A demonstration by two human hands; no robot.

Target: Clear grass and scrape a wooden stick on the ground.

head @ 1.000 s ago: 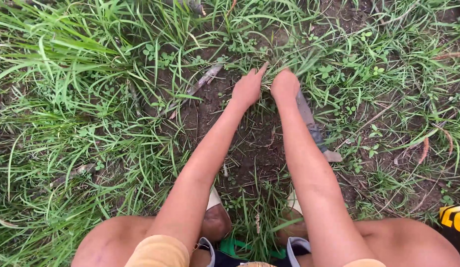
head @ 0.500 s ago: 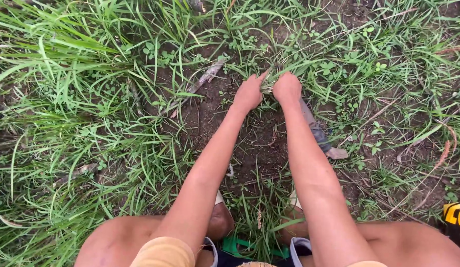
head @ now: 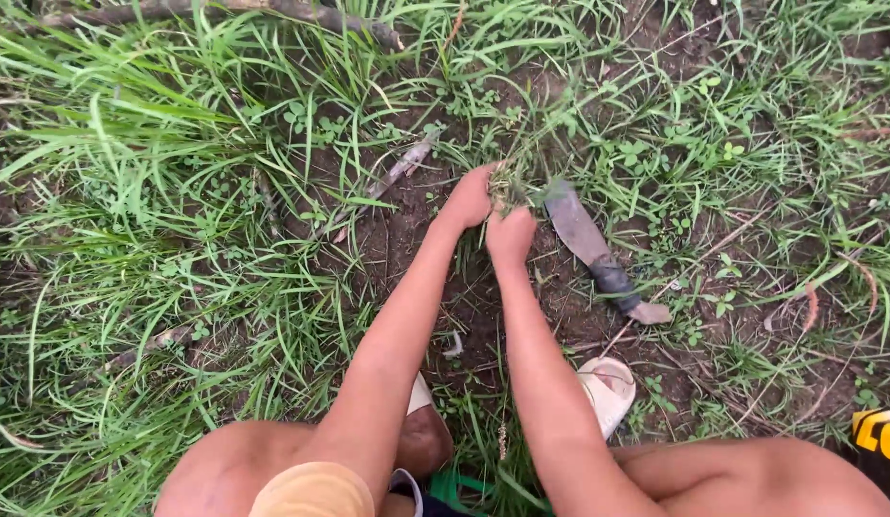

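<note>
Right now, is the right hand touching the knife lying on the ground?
Apart. The head view shows bare soil between the right hand and the knife, which lies free beside it.

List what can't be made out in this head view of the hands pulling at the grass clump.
- Fingertips of the left hand and right hand: buried in the grass tuft.
- Knife blade tip: covered by grass blades.
- Black and yellow item: cut off by the right edge.
- Stick: cut by the top edge.

Grassy dirt ground (head: 416, 230) with knife (head: 598, 254), stick (head: 399, 170).
</note>
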